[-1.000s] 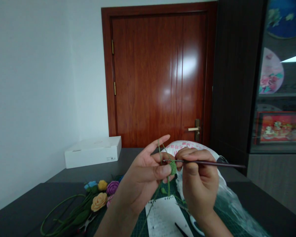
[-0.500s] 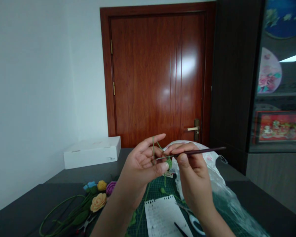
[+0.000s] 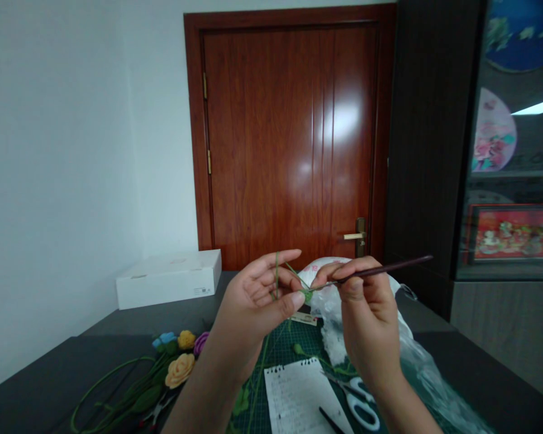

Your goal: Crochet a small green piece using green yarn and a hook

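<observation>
Between thumb and fingers, my left hand (image 3: 265, 295) pinches a small green crochet piece (image 3: 307, 296). Green yarn (image 3: 277, 274) loops over its raised index finger and runs down to the piece. My right hand (image 3: 366, 310) grips a crochet hook (image 3: 384, 269) with a dark handle, held like a pen. The thin metal tip of the hook meets the crochet piece; the exact stitch is too small to make out. Below the hands, a handwritten notepad page (image 3: 298, 395) lies on a green cutting mat (image 3: 285, 346).
White-handled scissors (image 3: 362, 407) and a black pen (image 3: 330, 419) lie by the page. Crocheted flowers (image 3: 180, 370) with green stems are at left, near pliers (image 3: 156, 413). A clear plastic bag (image 3: 416, 355) spreads at right. A white box (image 3: 169, 280) sits at the back left.
My right hand has moved right with the hook, whose tip has drawn back from beside the yarn strand to the crochet piece. My left hand has shifted slightly left.
</observation>
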A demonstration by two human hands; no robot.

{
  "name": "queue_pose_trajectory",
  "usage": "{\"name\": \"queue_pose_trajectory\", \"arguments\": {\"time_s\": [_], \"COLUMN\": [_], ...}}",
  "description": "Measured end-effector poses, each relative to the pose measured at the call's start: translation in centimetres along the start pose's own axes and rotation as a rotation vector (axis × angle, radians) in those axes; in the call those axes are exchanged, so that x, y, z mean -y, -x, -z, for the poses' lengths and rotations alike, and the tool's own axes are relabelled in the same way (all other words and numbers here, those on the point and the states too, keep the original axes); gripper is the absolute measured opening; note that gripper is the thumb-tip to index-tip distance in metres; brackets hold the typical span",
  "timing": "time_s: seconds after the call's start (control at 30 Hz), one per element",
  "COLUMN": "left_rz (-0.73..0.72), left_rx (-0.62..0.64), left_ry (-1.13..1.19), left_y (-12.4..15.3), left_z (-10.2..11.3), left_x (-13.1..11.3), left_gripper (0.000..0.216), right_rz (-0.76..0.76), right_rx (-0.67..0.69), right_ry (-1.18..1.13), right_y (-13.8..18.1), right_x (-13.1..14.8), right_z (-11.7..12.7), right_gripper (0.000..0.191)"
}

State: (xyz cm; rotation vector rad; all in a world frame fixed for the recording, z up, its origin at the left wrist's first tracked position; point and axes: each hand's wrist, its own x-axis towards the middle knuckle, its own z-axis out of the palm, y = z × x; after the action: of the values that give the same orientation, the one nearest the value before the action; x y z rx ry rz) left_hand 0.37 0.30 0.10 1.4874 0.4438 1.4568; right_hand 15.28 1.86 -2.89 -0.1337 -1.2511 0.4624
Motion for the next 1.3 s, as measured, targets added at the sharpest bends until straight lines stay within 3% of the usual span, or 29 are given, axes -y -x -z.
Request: {"name": "queue_pose_trajectory", "arguments": {"time_s": [0.23,0.37,0.53,0.67,0.77,0.97,1.3], "left_rz": [-0.118,-0.148,-0.175,-0.191,-0.176,-0.114,-0.171], "left_rx": [0.027,0.042,0.045,0.055,0.051,0.05,0.075], "left_ry": [-0.126,-0.139,-0.172,-0.182,-0.152,-0.099,-0.155], "left_y": [-0.2,-0.3,-0.2,-0.1,-0.1,0.0,0.0], "left_z": [0.6,0.7,0.8,0.9,1.0,0.8,0.8], "left_x": [0.3,0.4,0.3,0.2,0.2,-0.1,-0.4], "left_gripper": [0.048,0.049,0.048,0.048,0.048,0.046,0.044], "right_rz": [0.344,0.268,0.309,0.193,0.105,0.07,0.26], "right_rx": [0.162,0.093,0.114,0.051,0.011,-0.006,0.106], "right_ry": [0.289,0.223,0.26,0.178,0.095,0.063,0.216], "right_y": [0.2,0.4,0.3,0.5,0.5,0.5,0.4], "right_x": [0.8,0.8,1.0,1.1,1.0,1.1,1.5], "right_z": [0.8,0.6,0.3,0.0,-0.3,-0.6,0.1], "right_gripper": [0.011,0.015,0.014,0.012,0.011,0.01,0.011]}}
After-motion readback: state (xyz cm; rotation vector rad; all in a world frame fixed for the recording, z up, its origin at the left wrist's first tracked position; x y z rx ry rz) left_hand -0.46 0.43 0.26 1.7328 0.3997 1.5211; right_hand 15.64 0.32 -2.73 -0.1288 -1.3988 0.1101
